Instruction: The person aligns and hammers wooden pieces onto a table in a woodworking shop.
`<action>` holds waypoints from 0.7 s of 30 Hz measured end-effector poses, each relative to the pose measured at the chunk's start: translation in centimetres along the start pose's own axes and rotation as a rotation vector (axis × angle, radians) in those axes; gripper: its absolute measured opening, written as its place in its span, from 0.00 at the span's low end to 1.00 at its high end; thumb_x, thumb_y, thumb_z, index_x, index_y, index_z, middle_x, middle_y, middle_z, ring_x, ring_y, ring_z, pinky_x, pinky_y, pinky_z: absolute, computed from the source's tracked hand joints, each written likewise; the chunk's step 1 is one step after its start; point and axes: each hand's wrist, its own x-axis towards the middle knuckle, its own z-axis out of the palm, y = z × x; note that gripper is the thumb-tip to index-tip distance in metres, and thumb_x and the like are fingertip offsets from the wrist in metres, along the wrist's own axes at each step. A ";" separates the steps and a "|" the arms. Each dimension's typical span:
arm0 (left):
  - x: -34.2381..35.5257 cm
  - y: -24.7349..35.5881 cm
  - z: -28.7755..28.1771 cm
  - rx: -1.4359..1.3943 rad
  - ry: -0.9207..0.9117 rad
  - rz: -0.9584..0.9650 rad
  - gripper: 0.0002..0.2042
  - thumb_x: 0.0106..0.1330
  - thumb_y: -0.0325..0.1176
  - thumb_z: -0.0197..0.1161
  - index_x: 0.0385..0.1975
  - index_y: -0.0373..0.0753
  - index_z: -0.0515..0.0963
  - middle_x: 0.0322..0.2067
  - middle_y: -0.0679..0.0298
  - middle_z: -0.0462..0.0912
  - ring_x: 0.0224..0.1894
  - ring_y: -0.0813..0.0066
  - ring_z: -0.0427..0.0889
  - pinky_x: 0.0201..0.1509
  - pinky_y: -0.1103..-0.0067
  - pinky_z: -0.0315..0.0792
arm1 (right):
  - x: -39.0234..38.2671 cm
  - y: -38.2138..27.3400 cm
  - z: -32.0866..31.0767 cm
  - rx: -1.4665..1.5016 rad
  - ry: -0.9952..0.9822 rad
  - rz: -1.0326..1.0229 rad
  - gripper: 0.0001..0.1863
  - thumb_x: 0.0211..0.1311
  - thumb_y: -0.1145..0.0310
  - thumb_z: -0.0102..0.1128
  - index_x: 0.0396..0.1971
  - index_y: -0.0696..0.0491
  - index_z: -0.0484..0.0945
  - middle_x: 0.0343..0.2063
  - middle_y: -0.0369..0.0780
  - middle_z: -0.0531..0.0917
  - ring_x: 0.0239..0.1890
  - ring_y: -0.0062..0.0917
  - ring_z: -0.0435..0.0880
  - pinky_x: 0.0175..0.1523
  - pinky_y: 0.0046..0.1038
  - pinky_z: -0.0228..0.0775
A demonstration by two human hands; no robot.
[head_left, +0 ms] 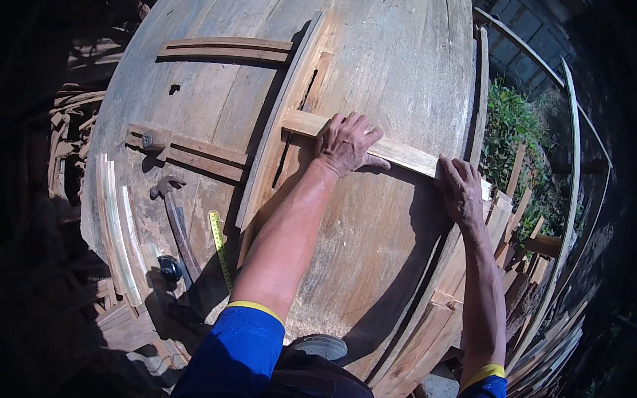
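A pale wooden strip (403,154) lies across the wooden work surface (391,70), its left end at a long wooden rail (313,53) with narrow slots. My left hand (348,145) is closed over the strip near its middle, the thumb stretched to the right. Close to the right end, my right hand (462,190) wraps its fingers round the same strip. The fingers partly hide the strip, and I cannot tell whether its left end sits inside a slot or only on the rail.
Left of the rail lie a hammer (177,226), a yellow tape measure blade (219,249), thin strips (114,226), and pairs of joined wooden bars (225,47). Boards (421,331) lean along the right edge, beside green plants (514,125). A shoe (318,347) rests at the near edge.
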 end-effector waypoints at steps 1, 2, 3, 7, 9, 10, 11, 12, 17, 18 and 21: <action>0.0 0.0 0.1 0.004 -0.007 -0.002 0.37 0.45 0.77 0.62 0.42 0.49 0.83 0.38 0.65 0.80 0.47 0.66 0.79 0.47 0.65 0.70 | 0.0 0.0 0.0 0.000 0.001 0.001 0.33 0.60 0.64 0.70 0.67 0.47 0.73 0.51 0.43 0.78 0.57 0.40 0.75 0.63 0.43 0.65; 0.1 -0.1 0.1 0.005 -0.008 -0.001 0.37 0.45 0.77 0.62 0.42 0.49 0.83 0.38 0.65 0.80 0.47 0.66 0.79 0.47 0.65 0.70 | 0.1 0.0 0.0 0.001 -0.002 0.006 0.33 0.60 0.64 0.70 0.67 0.47 0.73 0.51 0.43 0.78 0.57 0.40 0.75 0.63 0.43 0.65; 0.2 -0.1 0.2 0.000 -0.015 -0.004 0.37 0.45 0.77 0.62 0.42 0.49 0.83 0.38 0.65 0.80 0.47 0.66 0.79 0.47 0.65 0.70 | 0.1 0.0 0.0 0.000 -0.005 0.010 0.33 0.60 0.64 0.70 0.67 0.47 0.73 0.52 0.43 0.78 0.57 0.40 0.75 0.63 0.43 0.65; 0.8 0.0 0.2 -0.009 -0.058 -0.018 0.38 0.45 0.77 0.62 0.44 0.51 0.84 0.39 0.65 0.80 0.48 0.66 0.78 0.49 0.64 0.69 | 0.4 0.3 -0.2 -0.009 0.010 0.011 0.33 0.60 0.64 0.70 0.66 0.47 0.73 0.51 0.42 0.79 0.57 0.40 0.75 0.63 0.43 0.65; 0.7 0.0 0.1 0.001 -0.080 -0.024 0.38 0.45 0.77 0.62 0.45 0.51 0.84 0.39 0.64 0.79 0.49 0.66 0.78 0.50 0.63 0.69 | 0.1 0.1 -0.5 -0.001 -0.004 0.024 0.32 0.60 0.64 0.70 0.66 0.47 0.74 0.51 0.42 0.79 0.57 0.40 0.75 0.63 0.43 0.65; 0.4 0.2 0.1 0.013 -0.103 -0.035 0.37 0.46 0.77 0.62 0.45 0.51 0.84 0.39 0.64 0.79 0.49 0.66 0.78 0.51 0.63 0.68 | 0.1 -0.1 -0.3 -0.007 -0.014 0.029 0.32 0.60 0.64 0.70 0.66 0.47 0.74 0.51 0.42 0.79 0.57 0.40 0.75 0.63 0.43 0.65; 0.0 0.4 0.1 0.001 -0.104 -0.037 0.37 0.46 0.77 0.62 0.45 0.51 0.84 0.39 0.64 0.79 0.49 0.66 0.78 0.51 0.63 0.68 | 0.3 -0.4 0.2 -0.001 -0.004 0.024 0.32 0.60 0.63 0.70 0.66 0.47 0.74 0.51 0.41 0.79 0.57 0.40 0.75 0.62 0.43 0.65; 0.4 0.2 -0.2 0.003 -0.121 -0.028 0.37 0.47 0.76 0.63 0.45 0.50 0.84 0.40 0.65 0.79 0.50 0.67 0.77 0.52 0.65 0.68 | 0.9 -0.4 0.2 0.011 0.026 0.020 0.32 0.60 0.63 0.70 0.65 0.47 0.74 0.50 0.41 0.79 0.57 0.40 0.75 0.62 0.43 0.65; 1.6 0.8 -0.8 -0.002 -0.135 -0.022 0.35 0.48 0.73 0.65 0.45 0.50 0.83 0.44 0.65 0.80 0.51 0.66 0.77 0.53 0.67 0.68 | 0.2 0.6 -0.4 0.011 0.031 0.033 0.31 0.59 0.61 0.70 0.64 0.47 0.76 0.49 0.41 0.79 0.56 0.41 0.75 0.62 0.43 0.66; 1.3 0.8 -0.9 0.001 -0.130 -0.021 0.35 0.48 0.73 0.65 0.45 0.50 0.83 0.44 0.65 0.80 0.51 0.66 0.77 0.53 0.67 0.68 | 0.2 0.4 -0.5 0.009 0.035 0.030 0.31 0.59 0.61 0.70 0.64 0.47 0.76 0.49 0.41 0.79 0.56 0.41 0.75 0.62 0.43 0.66; 0.2 1.3 -1.1 -0.008 -0.104 -0.042 0.35 0.46 0.72 0.67 0.45 0.50 0.83 0.45 0.65 0.80 0.51 0.66 0.77 0.54 0.66 0.68 | -0.1 -0.3 -0.9 0.045 -0.002 0.048 0.29 0.58 0.64 0.70 0.62 0.47 0.77 0.50 0.42 0.79 0.55 0.41 0.76 0.62 0.42 0.66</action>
